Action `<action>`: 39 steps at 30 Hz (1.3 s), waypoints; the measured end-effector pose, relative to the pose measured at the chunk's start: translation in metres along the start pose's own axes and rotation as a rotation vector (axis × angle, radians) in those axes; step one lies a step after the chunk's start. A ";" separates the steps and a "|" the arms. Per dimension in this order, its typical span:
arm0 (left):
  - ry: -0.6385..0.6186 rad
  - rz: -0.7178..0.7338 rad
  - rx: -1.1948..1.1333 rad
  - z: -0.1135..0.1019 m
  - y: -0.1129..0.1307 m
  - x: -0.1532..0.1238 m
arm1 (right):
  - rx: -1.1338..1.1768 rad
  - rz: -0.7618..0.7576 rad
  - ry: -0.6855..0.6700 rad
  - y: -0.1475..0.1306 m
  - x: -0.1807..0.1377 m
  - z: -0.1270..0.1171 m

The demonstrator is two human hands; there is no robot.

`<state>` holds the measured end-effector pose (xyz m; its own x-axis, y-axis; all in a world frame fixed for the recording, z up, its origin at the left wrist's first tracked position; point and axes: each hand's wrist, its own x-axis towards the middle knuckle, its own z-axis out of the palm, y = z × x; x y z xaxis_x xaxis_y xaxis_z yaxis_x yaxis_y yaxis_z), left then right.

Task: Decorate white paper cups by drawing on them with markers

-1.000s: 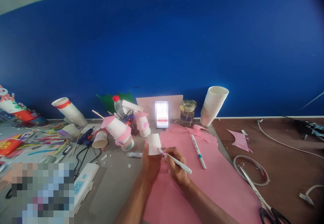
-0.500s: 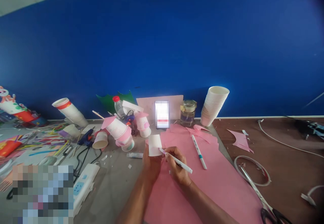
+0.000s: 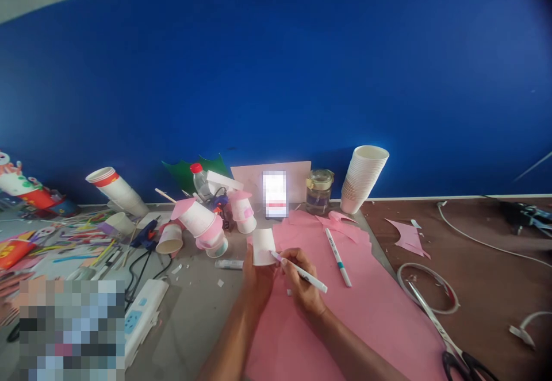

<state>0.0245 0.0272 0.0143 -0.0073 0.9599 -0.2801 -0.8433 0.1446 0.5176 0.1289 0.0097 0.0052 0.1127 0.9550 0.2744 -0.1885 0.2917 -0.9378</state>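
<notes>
Your left hand (image 3: 254,283) is curled under the white cup (image 3: 263,246), fingers mostly hidden; cup's axis near vertical, by the pink paper's (image 3: 345,323) left edge; your right hand (image 3: 299,277) pinches a marker (image 3: 309,279), tip up-left at the cup's lower right side; bare paper lies rightward, beyond a second marker (image 3: 338,257); barrel lettering illegible.

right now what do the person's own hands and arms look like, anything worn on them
The left hand and right hand are both bare, without gloves. The left forearm and right forearm show no sleeves as far as the picture reaches, and no watch or bracelet is visible. Any ring would be too small to tell.
</notes>
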 end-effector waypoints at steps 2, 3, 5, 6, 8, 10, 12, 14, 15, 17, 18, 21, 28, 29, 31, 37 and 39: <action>-0.003 -0.008 0.011 0.001 0.000 0.000 | -0.002 0.017 0.004 -0.002 -0.001 0.000; -0.006 -0.014 0.017 0.002 0.000 -0.001 | 0.002 0.023 0.001 -0.003 -0.001 -0.001; -0.018 -0.016 0.023 0.003 0.000 -0.001 | 0.018 0.020 -0.021 -0.006 0.000 -0.001; -0.025 -0.012 0.022 0.003 0.000 -0.001 | 0.027 0.012 -0.030 -0.007 0.000 -0.001; -0.040 -0.002 0.016 0.003 0.000 -0.002 | 0.034 0.005 -0.038 -0.007 0.001 -0.001; -0.043 -0.014 0.010 0.001 0.000 -0.002 | 0.026 0.005 -0.030 -0.005 0.001 -0.001; -0.027 -0.012 0.006 -0.001 0.000 -0.001 | 0.021 0.002 -0.015 -0.003 0.002 0.000; -0.015 0.003 0.009 -0.002 -0.001 0.000 | 0.021 -0.014 -0.007 0.000 0.002 0.000; -0.019 0.013 0.014 -0.002 -0.001 0.000 | 0.020 -0.020 -0.004 0.000 0.003 0.000; -0.035 0.013 0.021 -0.002 0.000 0.000 | 0.014 -0.026 -0.006 0.000 0.003 0.000; -0.041 0.005 0.021 -0.001 0.000 0.000 | 0.015 -0.024 -0.008 -0.001 0.003 -0.001; -0.022 -0.007 0.000 0.000 0.001 -0.001 | 0.049 -0.009 -0.030 -0.003 0.002 -0.001; -0.028 -0.029 0.011 0.000 0.002 -0.001 | 0.098 0.026 -0.058 -0.004 0.002 0.001; -0.032 -0.020 0.018 0.000 0.002 0.000 | 0.093 0.013 -0.050 -0.004 0.002 0.001; -0.047 0.001 0.036 -0.002 0.001 0.001 | 0.079 0.005 -0.030 -0.004 0.003 0.001; -0.094 -0.026 0.042 -0.004 0.002 0.002 | 0.087 0.070 -0.036 -0.003 0.003 -0.001; -0.099 -0.035 0.034 -0.003 0.002 0.001 | 0.098 0.103 -0.042 -0.003 0.003 -0.001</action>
<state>0.0211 0.0277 0.0127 0.0760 0.9729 -0.2183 -0.8236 0.1846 0.5363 0.1311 0.0111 0.0089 0.0476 0.9811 0.1878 -0.2920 0.1935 -0.9367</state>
